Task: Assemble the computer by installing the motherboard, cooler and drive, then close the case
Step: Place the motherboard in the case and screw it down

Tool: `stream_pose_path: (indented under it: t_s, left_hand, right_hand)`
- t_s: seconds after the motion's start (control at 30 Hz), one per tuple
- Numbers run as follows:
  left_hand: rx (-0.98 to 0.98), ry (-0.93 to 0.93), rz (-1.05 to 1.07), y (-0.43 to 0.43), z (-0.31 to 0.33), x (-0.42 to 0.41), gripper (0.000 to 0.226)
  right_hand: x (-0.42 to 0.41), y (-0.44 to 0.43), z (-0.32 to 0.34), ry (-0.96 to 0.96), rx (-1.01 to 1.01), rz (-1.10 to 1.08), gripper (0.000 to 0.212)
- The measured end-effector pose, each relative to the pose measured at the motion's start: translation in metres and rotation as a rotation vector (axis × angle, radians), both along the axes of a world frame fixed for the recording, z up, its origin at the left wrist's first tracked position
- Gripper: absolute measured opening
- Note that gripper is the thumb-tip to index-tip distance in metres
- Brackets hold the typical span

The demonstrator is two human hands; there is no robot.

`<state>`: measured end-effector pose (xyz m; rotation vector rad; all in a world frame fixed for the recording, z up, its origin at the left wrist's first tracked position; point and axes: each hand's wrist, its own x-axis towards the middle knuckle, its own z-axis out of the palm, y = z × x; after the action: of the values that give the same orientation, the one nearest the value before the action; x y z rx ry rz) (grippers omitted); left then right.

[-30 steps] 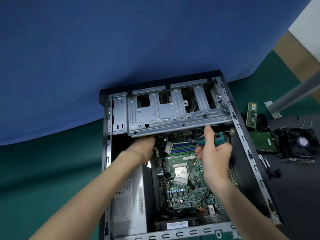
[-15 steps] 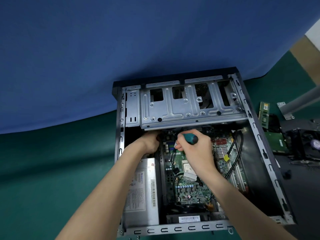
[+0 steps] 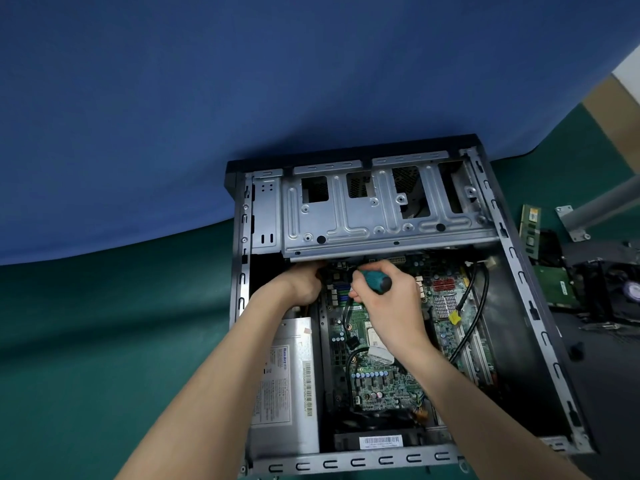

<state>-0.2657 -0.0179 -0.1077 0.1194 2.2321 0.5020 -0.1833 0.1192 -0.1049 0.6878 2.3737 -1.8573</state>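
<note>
While my right hand wraps the screwdriver to seat a motherboard screw, I'd guess, my left hand reaches under the cage, fingers hidden from me.

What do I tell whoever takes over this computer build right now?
Right hand grips the teal screwdriver over the motherboard's far-left area.
Left hand reaches in beside it, under the drive cage; its fingers are hidden.
Motherboard lies in the open case; I cannot see which screws are in.
Cooler and drive lie outside, right of the case.
Left: finish the screws, fit cooler and drive, close the case.
</note>
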Motion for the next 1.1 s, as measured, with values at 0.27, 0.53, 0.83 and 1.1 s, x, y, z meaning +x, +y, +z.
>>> stream_pose_path:
  t_s: [0.27, 0.53, 0.83, 1.1]
  left_hand:
    - [0.001, -0.032, 0.022, -0.0001, 0.0007, -0.0002, 0.053]
    - [0.01, -0.04, 0.028, 0.0002, 0.0031, -0.0007, 0.054]
    - [-0.006, -0.033, 0.02, -0.0004, 0.0032, -0.0005, 0.053]
    - [-0.01, -0.035, 0.017, 0.0018, 0.0048, -0.0018, 0.052]
  right_hand:
    - [0.0002, 0.0009, -0.0025, -0.021, 0.072, 0.066, 0.013]
    - [-0.0011, 0.0022, -0.0005, -0.014, 0.091, 0.062, 0.016]
    - [-0.0005, 0.0017, 0.0007, -0.017, 0.084, 0.072, 0.014]
    - [-0.0042, 0.0001, 0.0036, 0.016, 0.235, 0.144, 0.017]
